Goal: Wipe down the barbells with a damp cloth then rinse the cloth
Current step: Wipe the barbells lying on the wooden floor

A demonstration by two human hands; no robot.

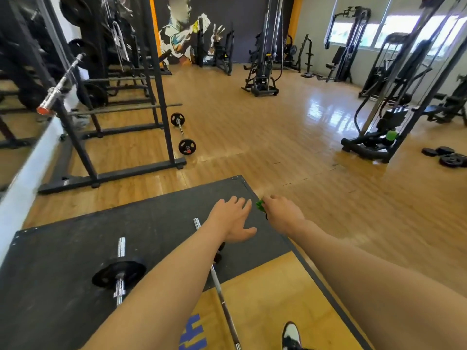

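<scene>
The green cloth (260,205) sits just right of the frame's centre, bunched small in the right hand (281,214), whose fingers (271,198) are curled round it so that only a crumpled tuft shows. It looks soft and light, likely to fold round a bar under light pressure (whether it is damp cannot be told from here). The left hand (232,218) is just beside it, fingers (238,202) spread straight and holding nothing, hovering over the far end of a slim barbell (219,289) that runs from below that hand down to the bottom edge. This bar is stiff steel, heavy and prone to roll, so I judge it best steadied on the shaft with the free hand while the cloth wraps and slides along it. A second barbell (119,274), carrying a black plate, lies at lower left on the same black mat (75,243); its smooth chrome sleeve may be slippery. Further out, a short loaded barbell (182,132) rests on the wooden floor beside a black rack (161,97), another bar (59,84) sits racked at upper left, and loose plates (449,157) lie at the right edge.
</scene>
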